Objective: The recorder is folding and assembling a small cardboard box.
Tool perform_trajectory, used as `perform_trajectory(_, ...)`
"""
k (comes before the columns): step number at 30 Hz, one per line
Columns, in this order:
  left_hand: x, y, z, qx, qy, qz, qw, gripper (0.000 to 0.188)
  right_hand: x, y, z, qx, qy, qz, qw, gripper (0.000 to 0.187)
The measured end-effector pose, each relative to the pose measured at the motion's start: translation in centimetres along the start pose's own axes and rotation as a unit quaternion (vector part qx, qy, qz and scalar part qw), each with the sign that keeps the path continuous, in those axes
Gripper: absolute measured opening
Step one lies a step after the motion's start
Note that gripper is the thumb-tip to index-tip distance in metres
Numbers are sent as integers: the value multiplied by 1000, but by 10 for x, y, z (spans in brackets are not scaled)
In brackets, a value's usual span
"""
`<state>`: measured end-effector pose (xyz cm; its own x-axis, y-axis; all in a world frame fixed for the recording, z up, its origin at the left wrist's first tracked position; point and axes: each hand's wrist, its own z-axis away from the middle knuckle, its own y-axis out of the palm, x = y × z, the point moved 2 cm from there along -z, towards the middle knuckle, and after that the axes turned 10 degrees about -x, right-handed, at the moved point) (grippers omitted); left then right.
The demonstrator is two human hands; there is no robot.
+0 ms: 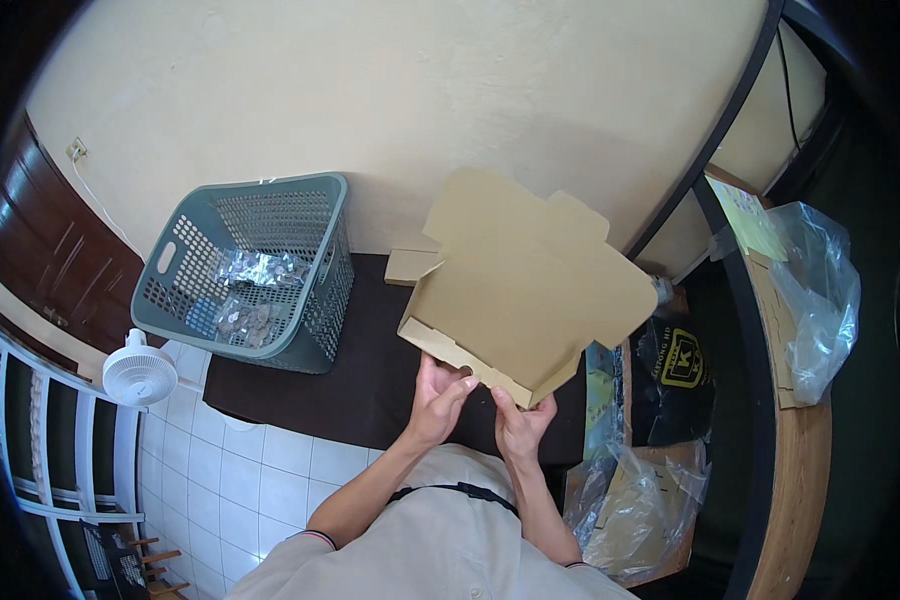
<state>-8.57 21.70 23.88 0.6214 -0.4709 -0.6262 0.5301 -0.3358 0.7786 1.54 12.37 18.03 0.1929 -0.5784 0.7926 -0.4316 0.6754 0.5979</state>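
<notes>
A brown cardboard box point(530, 290) with its lid and side flaps spread out is held up in front of me, tilted above the dark table point(370, 330). My left hand point(437, 400) grips its near wall, thumb on the outside and fingers mostly hidden behind. My right hand point(522, 427) pinches the same near wall close to the right corner. The inside of the box that shows is bare cardboard. Behind its left side, a small flat cardboard piece point(407, 266) lies on the table.
At the left of the table stands a grey-green plastic basket point(315, 340) holding several clear bags of small items. A white fan point(138, 372) is beside it. To my right are a black bag point(670, 390), flat cardboard in clear plastic point(635, 515), and a wooden shelf point(800, 480) carrying a plastic bag point(820, 300).
</notes>
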Motion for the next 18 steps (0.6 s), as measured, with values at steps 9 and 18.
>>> perform_trajectory(9, 24, -10, 5, -75, 21, -217, 973, 69, 14, 21, 15, -73, 51, -30, 996, 38)
perform_trajectory(18, 37, -16, 10, -151, 135, -272, 941, 82, 7, 28, 24, -92, 192, -24, 977, 47)
